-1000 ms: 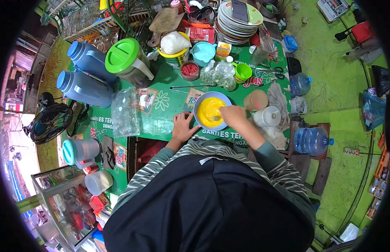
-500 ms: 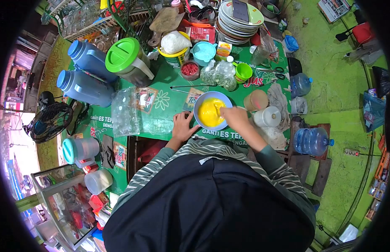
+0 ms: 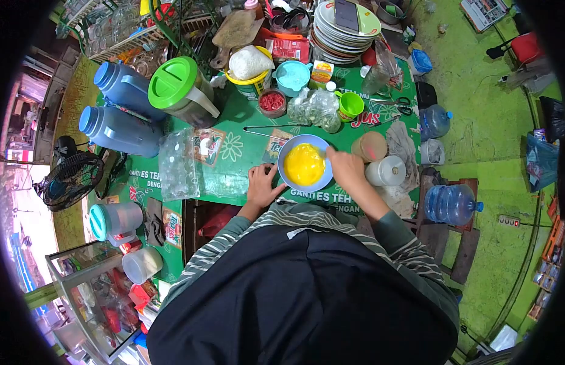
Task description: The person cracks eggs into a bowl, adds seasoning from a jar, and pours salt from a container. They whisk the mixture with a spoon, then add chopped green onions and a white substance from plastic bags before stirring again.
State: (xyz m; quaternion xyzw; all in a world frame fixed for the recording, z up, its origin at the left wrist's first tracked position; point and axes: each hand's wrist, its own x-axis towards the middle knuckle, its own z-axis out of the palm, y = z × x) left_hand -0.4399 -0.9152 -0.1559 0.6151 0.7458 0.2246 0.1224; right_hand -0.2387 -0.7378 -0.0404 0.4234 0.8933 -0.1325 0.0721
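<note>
A light blue bowl (image 3: pixel 322 179) on the green table holds bright yellow liquid that looks like beaten egg (image 3: pixel 303 164). My right hand (image 3: pixel 347 170) is closed at the bowl's right rim, gripping a thin utensil that dips toward the liquid. Whether that utensil is a fork or a spoon I cannot make out. On the left side, my left hand (image 3: pixel 261 184) rests on the tabletop, fingers apart and a little bent, its thumb near or against the bowl's lower left rim.
Behind the bowl lie metal tongs (image 3: pixel 273 129), a bag of small green items (image 3: pixel 316 109) and a green cup (image 3: pixel 350 106). Two lidded jars (image 3: pixel 386 170) (image 3: pixel 369 146) stand to the right. A green-lidded pitcher (image 3: pixel 184 91), blue jugs (image 3: pixel 121 132) and an egg-tray-like plastic sheet (image 3: pixel 177 164) are at left.
My right hand has shifted slightly right and the utensil has swung from inside the bowl to its right rim. The yellow liquid's surface has changed. My left hand stays beside the bowl.
</note>
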